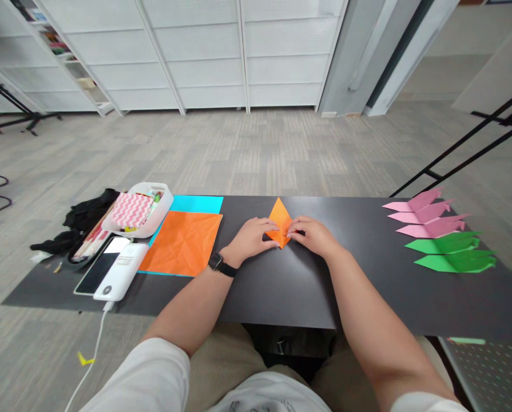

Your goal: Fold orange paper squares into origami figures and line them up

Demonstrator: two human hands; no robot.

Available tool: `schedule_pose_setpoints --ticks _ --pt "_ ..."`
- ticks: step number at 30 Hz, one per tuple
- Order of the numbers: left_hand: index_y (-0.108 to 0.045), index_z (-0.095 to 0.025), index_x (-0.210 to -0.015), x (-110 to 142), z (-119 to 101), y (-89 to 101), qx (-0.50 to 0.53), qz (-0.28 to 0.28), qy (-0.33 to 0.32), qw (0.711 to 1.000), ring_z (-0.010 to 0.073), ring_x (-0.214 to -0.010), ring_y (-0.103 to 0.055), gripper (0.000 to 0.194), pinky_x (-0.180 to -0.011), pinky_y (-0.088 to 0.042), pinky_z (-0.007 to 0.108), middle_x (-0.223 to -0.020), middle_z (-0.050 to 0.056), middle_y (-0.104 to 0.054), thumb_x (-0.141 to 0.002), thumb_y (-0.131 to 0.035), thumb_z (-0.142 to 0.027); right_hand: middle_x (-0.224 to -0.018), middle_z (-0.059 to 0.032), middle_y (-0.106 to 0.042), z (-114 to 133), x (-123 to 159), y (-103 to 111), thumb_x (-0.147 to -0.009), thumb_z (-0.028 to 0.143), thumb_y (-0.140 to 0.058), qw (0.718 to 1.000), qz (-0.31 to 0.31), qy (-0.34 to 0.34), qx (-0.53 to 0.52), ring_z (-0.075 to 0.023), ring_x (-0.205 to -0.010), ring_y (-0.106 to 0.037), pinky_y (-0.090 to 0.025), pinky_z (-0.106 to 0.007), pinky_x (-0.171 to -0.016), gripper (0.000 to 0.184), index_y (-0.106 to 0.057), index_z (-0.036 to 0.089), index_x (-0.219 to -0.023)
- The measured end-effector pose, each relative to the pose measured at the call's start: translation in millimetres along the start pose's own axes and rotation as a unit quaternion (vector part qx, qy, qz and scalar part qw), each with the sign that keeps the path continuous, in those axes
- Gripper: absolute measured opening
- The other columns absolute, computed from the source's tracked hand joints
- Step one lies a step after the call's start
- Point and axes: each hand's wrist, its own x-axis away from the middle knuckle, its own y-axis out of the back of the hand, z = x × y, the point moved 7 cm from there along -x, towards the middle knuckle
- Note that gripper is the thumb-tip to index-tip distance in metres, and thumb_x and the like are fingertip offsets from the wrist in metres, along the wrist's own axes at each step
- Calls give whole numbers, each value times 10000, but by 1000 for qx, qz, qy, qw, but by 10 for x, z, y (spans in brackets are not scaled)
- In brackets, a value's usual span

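Got the folded orange paper (280, 214) at the counter's (281, 292) far edge, long axis near-to-far, sharp tip pointing away. My left hand (254, 236) and right hand (313, 234) fingers hold its sides, hiding those corners.

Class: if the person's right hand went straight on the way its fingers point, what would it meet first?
The folded orange paper, whose edge the right hand seems to touch; past it, probably the left hand, though depth is hard to judge.
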Motion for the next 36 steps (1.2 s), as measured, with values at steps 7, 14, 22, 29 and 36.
schedule_pose_setpoints --ticks 7,14,22,29,36 --pt "-755 -271 -1316 -13 -38 25 1 -2 -10 1000 255 -1304 -681 359 -1181 -509 441 -1375 56 -752 -985 -773 -409 -1145 -63 -750 -58 13 11 -966 271 -756 999 -47 5 20 -249 -1144 -703 -539 -469 -1088 106 -825 291 -1045" --pt "-829 -262 -1081 -45 24 5 -9 -7 -10 1000 227 -1238 -711 192 -1138 -544 406 -1305 44 -774 -1059 -643 -306 -1202 -82 -745 -83 21 1 -1016 346 -679 998 -34 -40 19 -258 -1134 -718 -564 -455 -1077 230 -809 281 -1195" --pt "-730 -223 -1024 -57 4 121 62 -91 -24 994 229 -1112 -723 142 -1031 -578 402 -1151 67 -769 -1065 -594 -225 -1171 -92 -774 -23 17 53 -1081 393 -562 999 -36 -22 0 -267 -1110 -725 -558 -460 -1051 296 -817 264 -1156" --pt "-650 -228 -1030 -8 -16 218 113 -158 6 981 225 -1134 -702 123 -1027 -570 395 -1178 73 -737 -1070 -538 -195 -1181 -92 -765 -38 26 19 -950 368 -786 999 -42 -23 13 -275 -1079 -728 -592 -436 -984 307 -800 266 -1240" --pt "-650 -232 -1128 1 -176 152 125 -107 -53 985 231 -1157 -702 103 -1054 -555 402 -1210 70 -737 -1042 -634 -288 -1135 -63 -800 -118 3 -41 -899 67 -668 997 -46 -23 66 -265 -1064 -743 -589 -437 -1001 414 -849 303 -1187"
